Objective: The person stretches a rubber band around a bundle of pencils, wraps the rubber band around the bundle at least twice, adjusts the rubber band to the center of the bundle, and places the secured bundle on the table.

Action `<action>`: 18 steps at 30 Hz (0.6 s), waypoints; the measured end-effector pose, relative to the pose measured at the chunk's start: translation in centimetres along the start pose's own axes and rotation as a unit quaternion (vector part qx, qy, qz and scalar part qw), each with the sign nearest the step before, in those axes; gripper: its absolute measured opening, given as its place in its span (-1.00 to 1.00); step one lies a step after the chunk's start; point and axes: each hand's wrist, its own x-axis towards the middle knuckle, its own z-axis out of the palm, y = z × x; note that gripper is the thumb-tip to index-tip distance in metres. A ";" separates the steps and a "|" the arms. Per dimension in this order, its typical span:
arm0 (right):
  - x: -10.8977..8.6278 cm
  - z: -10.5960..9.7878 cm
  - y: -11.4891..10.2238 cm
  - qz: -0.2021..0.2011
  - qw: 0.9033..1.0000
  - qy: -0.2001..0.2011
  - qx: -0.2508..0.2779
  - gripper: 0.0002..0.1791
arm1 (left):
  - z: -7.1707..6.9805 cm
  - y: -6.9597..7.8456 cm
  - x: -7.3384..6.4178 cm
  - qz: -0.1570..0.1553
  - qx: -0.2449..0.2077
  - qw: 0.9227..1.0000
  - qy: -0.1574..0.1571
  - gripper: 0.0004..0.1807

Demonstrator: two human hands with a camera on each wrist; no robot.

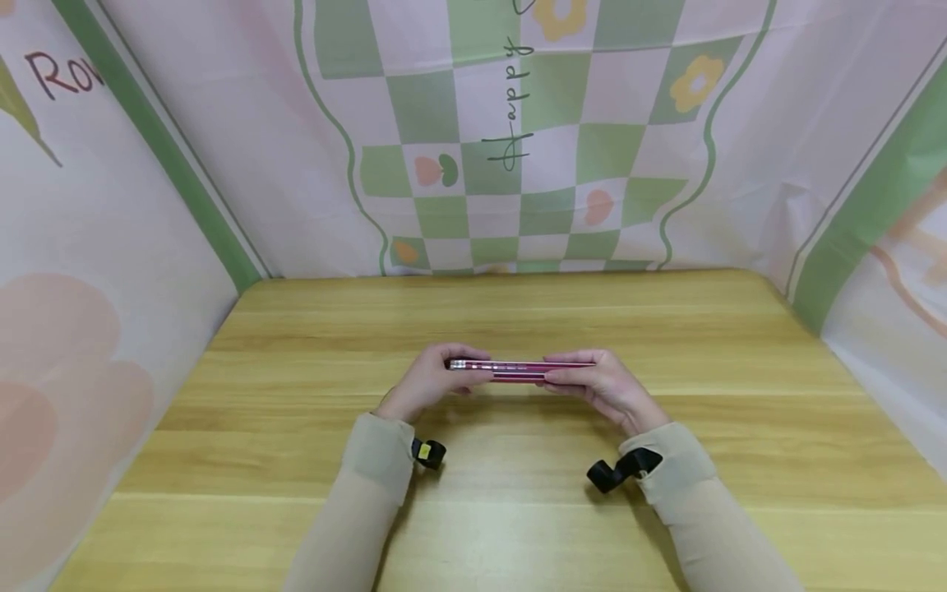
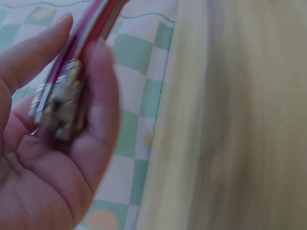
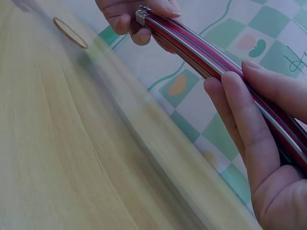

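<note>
The bundle of pencils (image 1: 518, 368) lies between the left hand (image 1: 432, 382) and the right hand (image 1: 610, 386), its long axis running side to side above the wood-grained table (image 1: 503, 510); the left thumb and fingers pinch the metal-capped end (image 3: 142, 16), the right ones the opposite half (both hands touch it, so neither is nearer). Slim, glossy shafts carry deep pink, white and dark stripes, and the caps are silvery, though blur leaves the tips' exact shape uncertain.

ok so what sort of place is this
Probably a small booth set up for tabletop work: patterned hangings line the far edge and both sides of a wood-grain table, and a bundle of pencils is held over it.
</note>
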 end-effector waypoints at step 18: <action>0.1 -0.9 0.2 0.020 1.000 0.013 0.009 -0.67 | -4.6 -0.1 -1.5 -0.005 0.160 0.987 0.019 -0.65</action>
